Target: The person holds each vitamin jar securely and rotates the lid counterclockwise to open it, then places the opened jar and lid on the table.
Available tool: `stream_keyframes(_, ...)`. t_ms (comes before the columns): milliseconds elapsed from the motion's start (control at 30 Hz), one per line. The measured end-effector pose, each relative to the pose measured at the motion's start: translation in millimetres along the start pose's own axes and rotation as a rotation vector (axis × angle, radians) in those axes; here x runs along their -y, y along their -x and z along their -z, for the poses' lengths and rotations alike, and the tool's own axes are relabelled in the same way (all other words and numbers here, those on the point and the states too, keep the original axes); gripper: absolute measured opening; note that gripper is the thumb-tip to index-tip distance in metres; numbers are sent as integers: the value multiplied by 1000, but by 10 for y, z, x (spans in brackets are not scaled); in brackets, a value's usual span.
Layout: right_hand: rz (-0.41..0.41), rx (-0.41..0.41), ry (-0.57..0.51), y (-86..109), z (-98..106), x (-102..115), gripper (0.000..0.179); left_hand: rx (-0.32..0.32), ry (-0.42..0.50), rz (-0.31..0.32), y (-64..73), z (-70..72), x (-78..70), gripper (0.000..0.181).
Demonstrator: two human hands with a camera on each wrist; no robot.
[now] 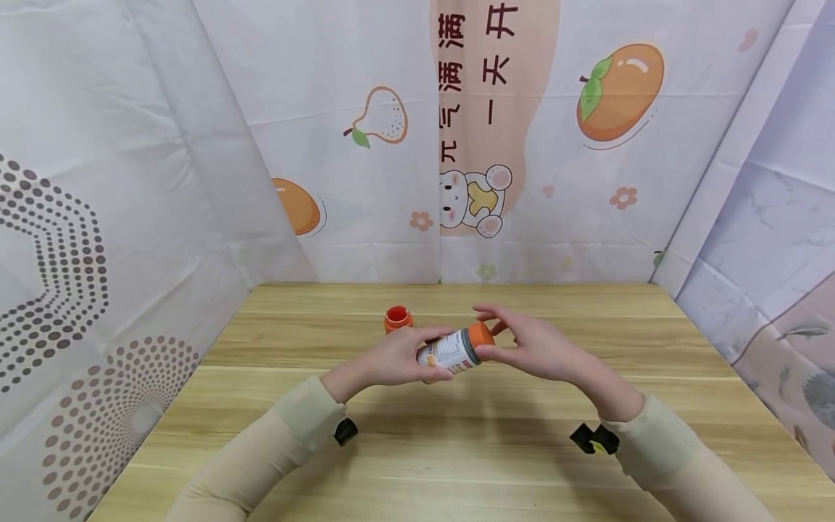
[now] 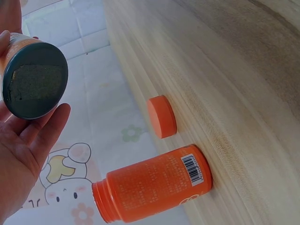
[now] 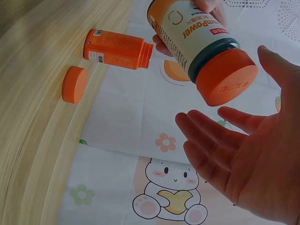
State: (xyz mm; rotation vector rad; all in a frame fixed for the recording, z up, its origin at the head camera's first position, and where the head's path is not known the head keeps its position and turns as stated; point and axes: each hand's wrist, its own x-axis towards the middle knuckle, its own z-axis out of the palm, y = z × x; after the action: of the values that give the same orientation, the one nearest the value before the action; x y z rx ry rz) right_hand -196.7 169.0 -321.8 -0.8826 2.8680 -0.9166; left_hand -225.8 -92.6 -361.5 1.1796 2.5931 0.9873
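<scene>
A supplement bottle [image 1: 449, 352] with a white and orange label lies tilted in my left hand [image 1: 394, 359], which grips it round the body above the table. Its orange cap [image 3: 227, 77] is on the neck and points toward my right hand [image 1: 538, 346]. The right hand's fingers are spread and loosely bent around the cap's end; in the right wrist view a gap shows between them and the cap. The left wrist view shows the bottle's dark base [image 2: 35, 80].
An uncapped orange bottle [image 2: 154, 185] stands on the wooden table [image 1: 457, 464], behind my left hand. Beside it lies a loose orange cap [image 2: 161, 117], hidden in the head view. Printed curtains [image 1: 365, 217] hang behind the table and at both sides.
</scene>
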Motion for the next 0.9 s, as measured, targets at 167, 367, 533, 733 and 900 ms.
stream_keyframes(167, -20, 6, 38, 2, -1, -3, 63, -2, -7, -5, -5, 1, -8, 66)
stream_keyframes(367, -23, 18, 47, -3, -2, 4, 57, -1, -7, -3, -11, -2, -12, 66)
stream_keyframes(533, -4, 13, 50, 5, 4, 15, 55, 4, 0, -1, -8, -4, -15, 65)
stream_keyframes(733, 51, 5, 50, 14, -1, -24, 57, 3, 2, -1, -7, -10, -10, 64)
stream_keyframes(900, 96, 4, 45, 23, 2, -34, 59, 4, 1, 5, -5, -8, -15, 65)
